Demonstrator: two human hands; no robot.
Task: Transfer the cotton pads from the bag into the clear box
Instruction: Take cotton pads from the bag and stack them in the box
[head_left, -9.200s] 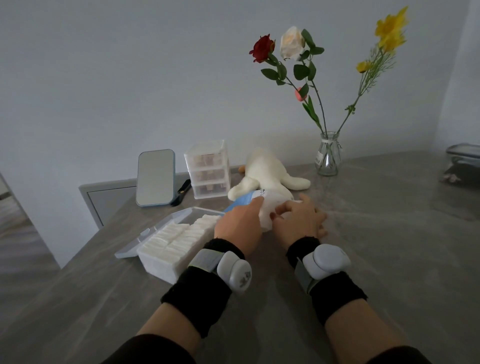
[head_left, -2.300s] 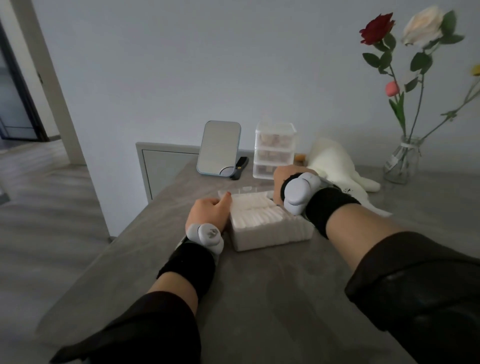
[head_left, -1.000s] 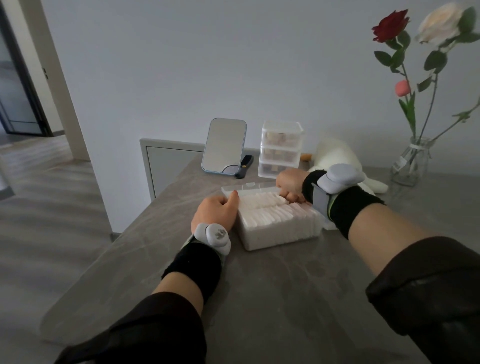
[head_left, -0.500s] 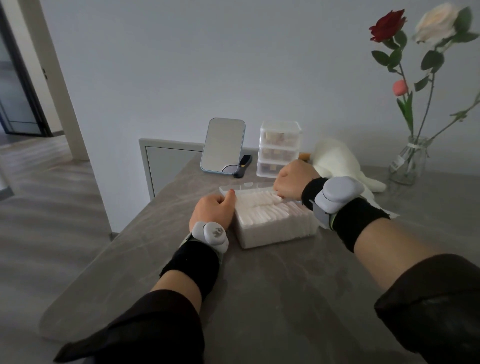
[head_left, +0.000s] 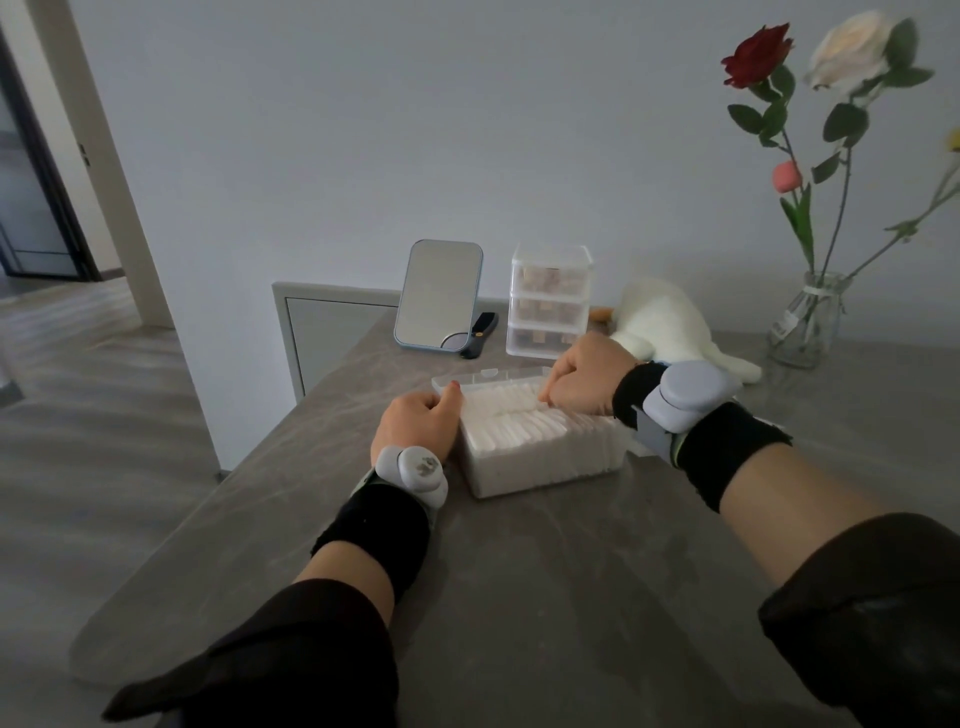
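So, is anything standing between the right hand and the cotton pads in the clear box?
Nothing visible does. The right hand is over the open clear box and its curled fingertips touch the cotton pads. The lid lies open behind the box, and the left hand rests beside its left wall.

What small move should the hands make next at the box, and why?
Probably the right hand should press the cotton pads level: its curled fingers touch them, they fill the clear box to its rim, the left hand holds its wall, and the lid lies open behind.
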